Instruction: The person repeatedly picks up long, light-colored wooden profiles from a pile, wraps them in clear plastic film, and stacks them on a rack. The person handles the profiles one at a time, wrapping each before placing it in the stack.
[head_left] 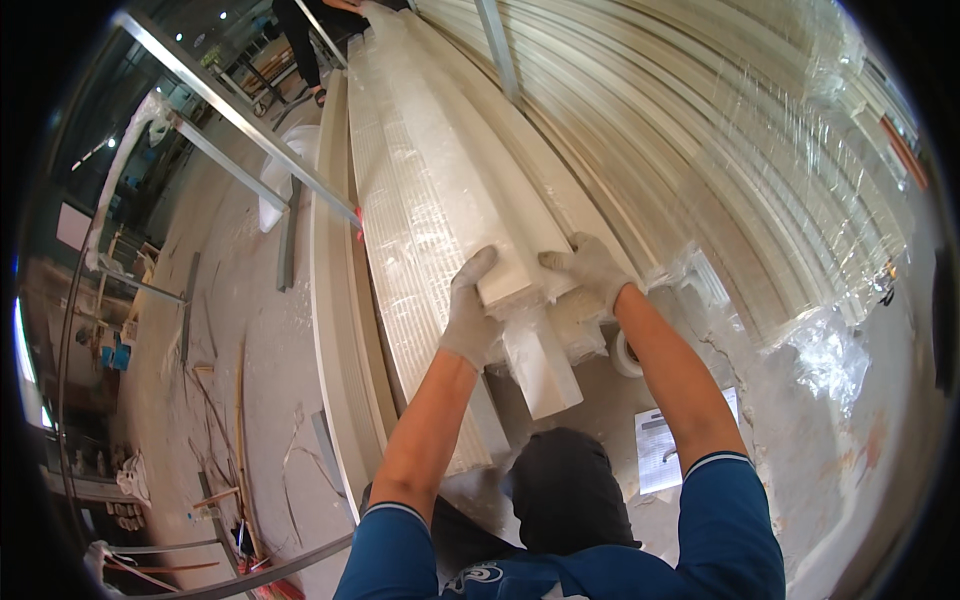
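Observation:
A long white moulding strip [470,190] wrapped in clear film lies on top of a bundle of similar long white strips [400,260]. My left hand [468,312], in a grey glove, grips the near end of that strip from the left, thumb on top. On the right side of the same end, my gloved right hand [592,270] holds it with fingers curled over the edge. The strip's cut end [543,372] sticks out below both hands. Torn plastic film [580,330] bunches under the end.
A large stack of film-wrapped pale mouldings [720,150] fills the right. Metal bars [240,115] cross the upper left above a dusty concrete floor [240,370] with scraps. A tape roll [628,355] and a printed paper sheet [660,450] lie near my right arm. Another person's legs [305,45] stand far off.

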